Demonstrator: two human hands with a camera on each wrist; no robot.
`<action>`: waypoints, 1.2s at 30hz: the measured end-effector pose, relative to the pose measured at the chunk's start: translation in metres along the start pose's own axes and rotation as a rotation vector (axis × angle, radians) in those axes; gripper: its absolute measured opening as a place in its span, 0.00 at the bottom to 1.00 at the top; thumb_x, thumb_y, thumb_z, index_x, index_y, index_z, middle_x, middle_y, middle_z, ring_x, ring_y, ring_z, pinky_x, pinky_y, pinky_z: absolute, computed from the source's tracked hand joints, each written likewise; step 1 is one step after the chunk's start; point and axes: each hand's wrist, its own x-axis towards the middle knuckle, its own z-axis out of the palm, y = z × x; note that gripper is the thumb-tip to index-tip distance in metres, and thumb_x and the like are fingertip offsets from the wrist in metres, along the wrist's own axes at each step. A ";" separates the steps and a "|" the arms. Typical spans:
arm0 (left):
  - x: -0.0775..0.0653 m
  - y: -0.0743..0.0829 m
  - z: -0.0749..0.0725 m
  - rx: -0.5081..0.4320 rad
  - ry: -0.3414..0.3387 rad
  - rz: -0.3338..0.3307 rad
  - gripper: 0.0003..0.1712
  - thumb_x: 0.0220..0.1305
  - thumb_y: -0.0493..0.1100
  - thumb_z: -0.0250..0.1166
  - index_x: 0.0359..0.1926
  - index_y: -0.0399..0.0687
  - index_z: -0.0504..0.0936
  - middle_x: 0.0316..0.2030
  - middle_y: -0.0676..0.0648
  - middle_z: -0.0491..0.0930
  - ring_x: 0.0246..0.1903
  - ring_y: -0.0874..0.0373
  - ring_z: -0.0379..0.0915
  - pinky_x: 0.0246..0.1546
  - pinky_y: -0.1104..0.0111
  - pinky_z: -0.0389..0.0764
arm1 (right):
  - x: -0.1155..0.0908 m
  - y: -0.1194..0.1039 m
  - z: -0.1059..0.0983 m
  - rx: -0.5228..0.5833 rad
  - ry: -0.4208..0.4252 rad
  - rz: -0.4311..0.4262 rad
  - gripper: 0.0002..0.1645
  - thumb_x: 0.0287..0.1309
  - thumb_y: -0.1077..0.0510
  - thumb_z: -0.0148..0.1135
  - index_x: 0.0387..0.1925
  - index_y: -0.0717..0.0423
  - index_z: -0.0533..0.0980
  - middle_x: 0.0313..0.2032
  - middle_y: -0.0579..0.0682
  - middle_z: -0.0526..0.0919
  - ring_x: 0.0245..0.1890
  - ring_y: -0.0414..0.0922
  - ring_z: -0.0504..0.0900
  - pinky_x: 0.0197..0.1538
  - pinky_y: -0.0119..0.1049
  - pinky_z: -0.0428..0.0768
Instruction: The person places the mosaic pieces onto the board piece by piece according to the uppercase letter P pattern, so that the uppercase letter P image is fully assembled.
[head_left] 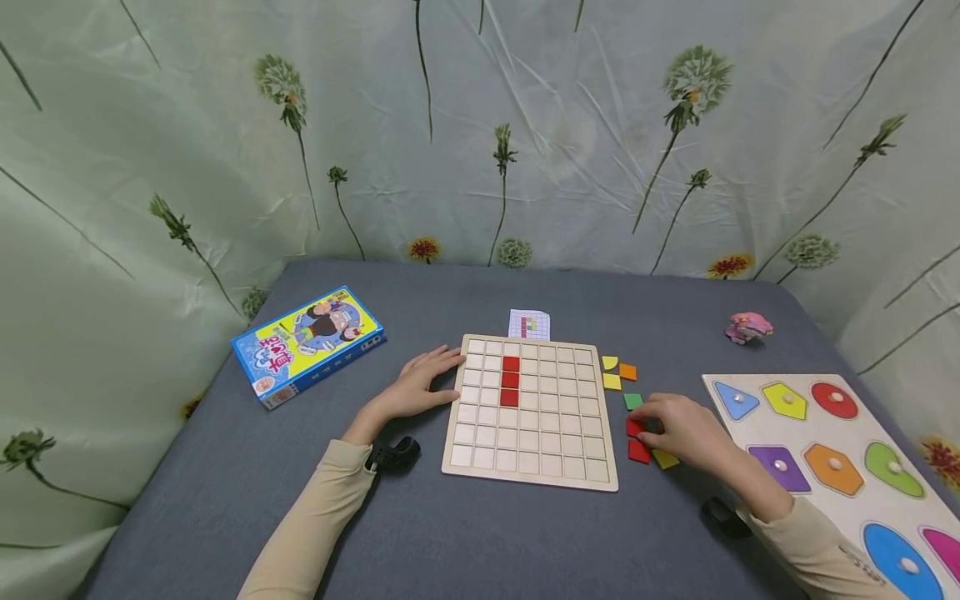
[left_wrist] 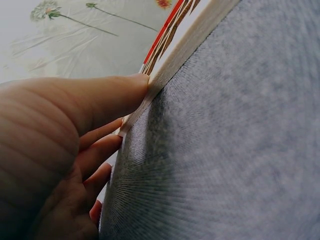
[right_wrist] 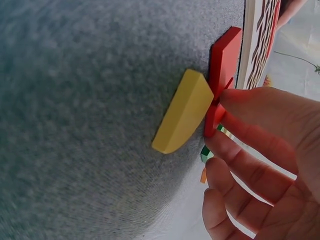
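A wooden grid board [head_left: 528, 479] lies flat on the table, with three red square tiles [head_left: 510, 380] in one column near its upper left. My left hand [head_left: 416, 385] rests against the board's left edge, fingers extended, thumb [left_wrist: 115, 95] touching the rim. To the right of the board, my right hand [head_left: 686, 429] pinches a red tile [right_wrist: 212, 120] between thumb and index finger, low at the tabletop. Another red tile [right_wrist: 225, 55] lies right beside it, as does a yellow tile [right_wrist: 182, 115] with a curved side. A green tile [head_left: 633, 402] sits just beyond the fingers.
Yellow tiles [head_left: 611, 382] and an orange tile [head_left: 627, 372] lie by the board's upper right. A small printed card [head_left: 529, 323] touches its far edge. A blue-yellow box [head_left: 309, 346] stands left, a knobbed shape puzzle [head_left: 757, 429] right, a pink figure [head_left: 747, 327] behind it.
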 end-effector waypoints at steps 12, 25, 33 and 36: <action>0.000 -0.001 0.001 0.000 -0.002 -0.003 0.36 0.61 0.47 0.62 0.68 0.44 0.62 0.70 0.41 0.59 0.72 0.41 0.45 0.67 0.41 0.46 | 0.003 -0.004 0.000 -0.010 -0.019 -0.007 0.12 0.45 0.56 0.71 0.36 0.51 0.84 0.26 0.41 0.76 0.25 0.35 0.66 0.27 0.27 0.63; -0.001 0.002 0.001 -0.005 -0.009 -0.006 0.36 0.61 0.46 0.62 0.68 0.43 0.62 0.70 0.40 0.59 0.72 0.41 0.45 0.67 0.41 0.46 | 0.008 -0.009 0.004 -0.025 0.019 -0.037 0.13 0.46 0.55 0.70 0.37 0.52 0.84 0.29 0.43 0.80 0.26 0.35 0.69 0.27 0.28 0.68; -0.001 0.002 0.000 -0.004 -0.005 -0.011 0.36 0.61 0.46 0.62 0.68 0.43 0.62 0.70 0.40 0.59 0.73 0.41 0.45 0.67 0.41 0.46 | 0.013 -0.015 0.004 -0.053 0.068 -0.077 0.13 0.45 0.55 0.71 0.36 0.52 0.85 0.27 0.43 0.79 0.24 0.34 0.66 0.24 0.26 0.64; 0.000 0.002 0.000 -0.003 -0.003 -0.013 0.36 0.61 0.47 0.62 0.68 0.44 0.62 0.70 0.41 0.59 0.73 0.41 0.45 0.67 0.42 0.46 | 0.015 -0.016 0.002 -0.071 0.066 -0.086 0.13 0.44 0.55 0.71 0.36 0.52 0.85 0.29 0.44 0.80 0.24 0.35 0.68 0.25 0.27 0.66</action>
